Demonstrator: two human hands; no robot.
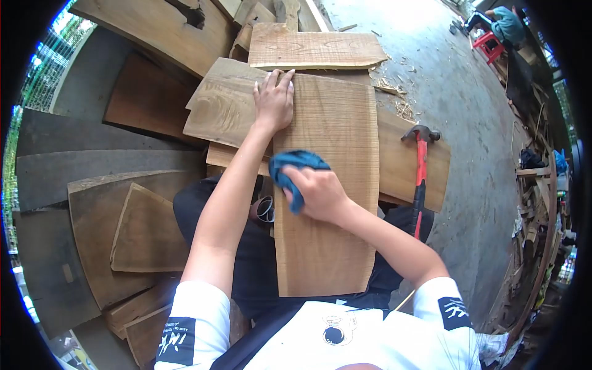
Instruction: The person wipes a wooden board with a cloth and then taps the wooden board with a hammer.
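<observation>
A long wooden board (pixel 333 129) lies lengthwise before me, its near end over my lap. My right hand (pixel 317 192) is closed around a bunched blue cloth (pixel 300 160), which rests on the board near its left edge. Farther up, my left hand (pixel 274 102) lies flat with fingers stretched at the board's upper left, by the seam with a paler plank (pixel 225 98). Nothing is held in the left hand.
A claw hammer (pixel 421 166) with a red and black handle lies on a plank at right. Several boards (pixel 148 228) lean and lie at left. Wood shavings (pixel 404 110) litter the concrete floor. A person (pixel 507 28) sits on a red stool (pixel 488 47) at the far right.
</observation>
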